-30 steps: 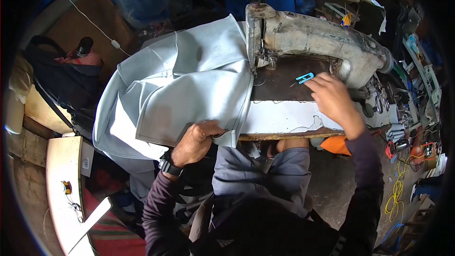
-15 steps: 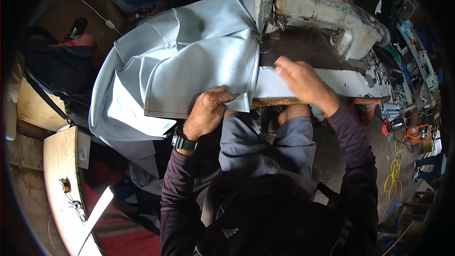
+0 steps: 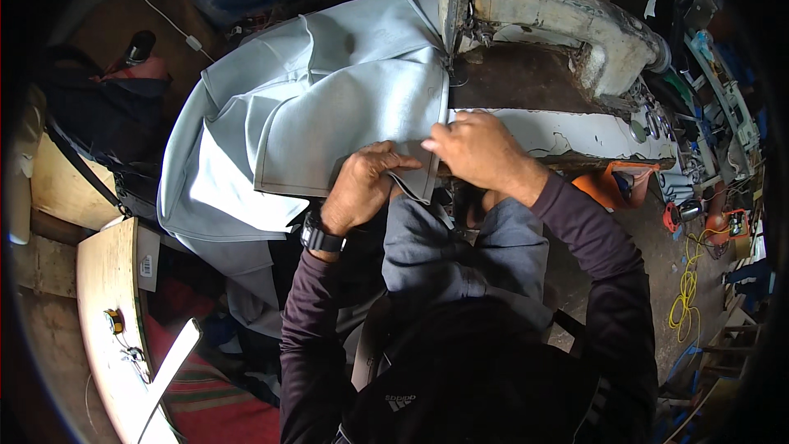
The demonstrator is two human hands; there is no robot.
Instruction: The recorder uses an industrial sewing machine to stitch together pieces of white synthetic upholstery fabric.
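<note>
A large light grey sheet of fabric [image 3: 353,119], seamed along its edges with dark stitching, lies in folds over the table. Its right edge runs up to the needle area of an old, worn sewing machine [image 3: 526,8]. My left hand [image 3: 360,185], below a black wristwatch, grips the sheet's near edge close to its lower right corner, fingers bent over the material. My right hand [image 3: 485,152] pinches the right edge just above that corner, its thumb on the fabric. The corner turns up a little between my hands and hangs over my knee.
The white tabletop strip [image 3: 559,131] has a chipped front edge. Beneath it hangs an orange piece [image 3: 612,185]. Scissors [image 3: 653,123] lie by the machine's base. A yellow cord [image 3: 684,296] is on the floor at right; a wooden panel [image 3: 107,279] stands at left.
My right hand has come left and down from above the tabletop to the fabric's right edge. The sheet's lower right corner has shifted and curled up slightly. My left hand stays on the fabric.
</note>
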